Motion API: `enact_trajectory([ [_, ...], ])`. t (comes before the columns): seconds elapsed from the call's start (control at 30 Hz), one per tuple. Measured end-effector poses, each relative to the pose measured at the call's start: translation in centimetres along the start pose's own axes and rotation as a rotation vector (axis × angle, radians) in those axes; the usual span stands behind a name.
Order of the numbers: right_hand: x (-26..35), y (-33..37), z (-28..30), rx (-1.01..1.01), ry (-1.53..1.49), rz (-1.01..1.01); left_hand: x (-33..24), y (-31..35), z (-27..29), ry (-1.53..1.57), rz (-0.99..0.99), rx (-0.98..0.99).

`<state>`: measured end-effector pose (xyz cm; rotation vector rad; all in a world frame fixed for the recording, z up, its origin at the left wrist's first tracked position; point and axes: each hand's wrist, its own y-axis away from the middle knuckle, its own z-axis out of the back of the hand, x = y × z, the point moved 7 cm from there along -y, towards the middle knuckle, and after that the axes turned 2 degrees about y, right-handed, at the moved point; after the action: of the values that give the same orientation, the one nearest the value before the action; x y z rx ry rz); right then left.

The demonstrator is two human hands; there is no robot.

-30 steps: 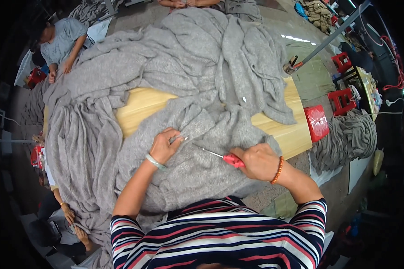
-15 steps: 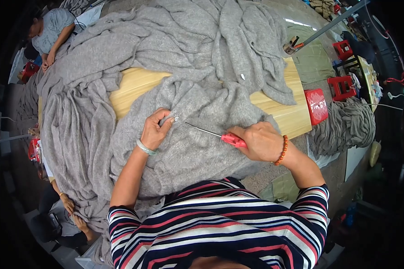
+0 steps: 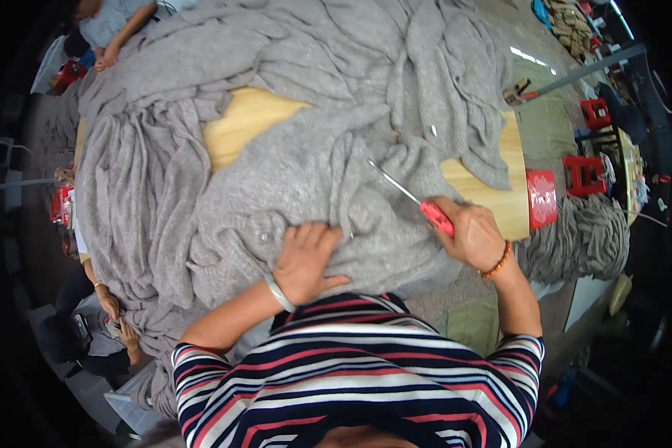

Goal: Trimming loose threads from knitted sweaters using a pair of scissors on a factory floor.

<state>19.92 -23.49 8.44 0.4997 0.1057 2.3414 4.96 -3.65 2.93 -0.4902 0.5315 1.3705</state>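
left hand [image 3: 306, 261]: open, fingers spread, pressed flat on grey knit fabric [image 3: 276, 194]
right hand [image 3: 474, 235]: closed around red-handled tool [image 3: 434, 216], metal tip over fabric
fabric: heaped across wooden table [image 3: 246, 123]

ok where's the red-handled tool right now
In the head view the red-handled tool is right of centre, gripped in the right hand, its thin metal shaft pointing up-left across the grey knitted fabric on the wooden table.
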Motion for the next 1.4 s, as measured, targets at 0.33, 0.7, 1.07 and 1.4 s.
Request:
enact_trajectory([
  [0.33,-0.3,0.3,1.8,-0.071,-0.013,-0.019,0.6,-6.6,17.0,-0.206,-0.107,-0.011],
  [0.7,-2.9,0.3,2.0,-0.134,-0.041,-0.129,9.0,-21.7,41.7,-0.917,0.368,-1.223],
  [1.07,-2.4,0.6,-1.1,-0.033,-0.057,-0.123,28.8,-6.9,12.4,-0.018,0.557,-0.015],
  [1.4,3.0,-1.5,-6.1,0.159,-0.011,0.054,13.6,11.1,5.5,-0.124,0.457,-0.084],
])
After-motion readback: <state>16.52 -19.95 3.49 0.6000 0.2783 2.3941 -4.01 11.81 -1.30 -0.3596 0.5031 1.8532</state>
